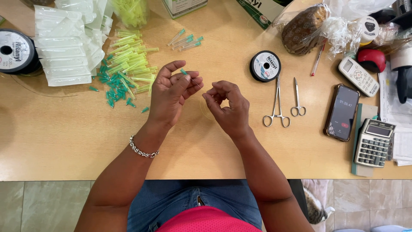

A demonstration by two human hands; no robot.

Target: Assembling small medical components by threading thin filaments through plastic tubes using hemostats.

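- The left hand pinches a small green-hubbed needle between thumb and fingertips, its tip pointing up and away from the body, above the wooden table.
- The right hand is curled narrow, thumb and forefinger pressed together as if on a very fine thread; the thread itself is too thin to make out, so I cannot tell whether anything lies between those fingertips.
- Judged risk: the needle is tiny and held by its hub alone, so a slight loosening could let it fall among the pile of green and yellow capped needles just to the left, where it would be hard to pick out again.
- Judged risk: with the two hands close together, a bare point could prick the right fingertips if they close in off-line.
- Judged risk: a fine thread, if held, could snag on the bracelet at the left wrist.
- Open room: the table in front of and below both hands is bare wood down to the near edge.
- To the right, the spool of line, two scissor-handled forceps and a phone crowd an outward sweep.
- To the left, stacked clear packets and a second, black spool leave little space behind the needle pile.
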